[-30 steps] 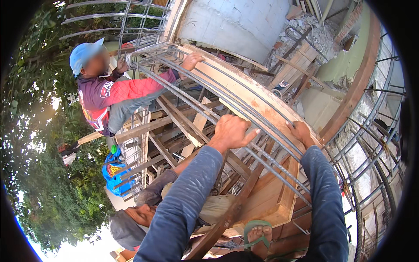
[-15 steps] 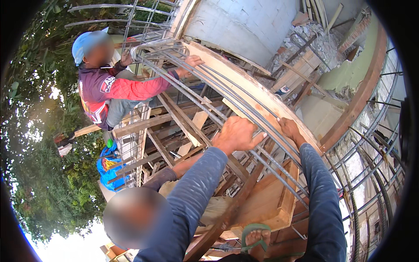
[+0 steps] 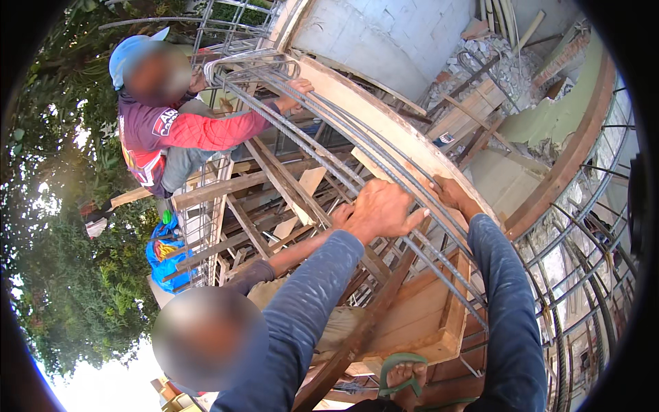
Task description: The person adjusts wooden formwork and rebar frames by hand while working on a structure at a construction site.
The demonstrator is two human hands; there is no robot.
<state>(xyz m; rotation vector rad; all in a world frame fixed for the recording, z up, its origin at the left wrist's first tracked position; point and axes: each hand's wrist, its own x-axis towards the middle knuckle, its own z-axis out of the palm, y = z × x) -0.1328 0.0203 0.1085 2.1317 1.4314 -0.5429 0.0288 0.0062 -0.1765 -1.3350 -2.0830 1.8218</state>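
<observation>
A long cage of ribbed steel bars (image 3: 309, 137) runs diagonally along a curved timber formwork board (image 3: 371, 117). My left hand (image 3: 384, 209) is closed on the cage's lower bars at the centre. My right hand (image 3: 453, 196) grips an upper bar beside the board's face. A co-worker in a blue cap and red-purple shirt (image 3: 192, 130) has a hand (image 3: 295, 93) on the cage's far end. Another co-worker's hand (image 3: 341, 214) is just beside my left hand; what it holds is hidden. That person's head (image 3: 209, 336) is at lower left, below the bars.
Crossed timber props (image 3: 274, 185) fill the space below. A bent rebar grid (image 3: 597, 261) curves along the right. Rubble (image 3: 467, 69) and a block wall (image 3: 364, 38) lie beyond. A blue tarp (image 3: 165, 254) hangs at left; a sandalled foot (image 3: 405, 378) rests by timber at the bottom.
The view has shifted slightly. My right hand has moved a little up and left along the bars. The lower co-worker's hand has risen into view beside my left hand.
</observation>
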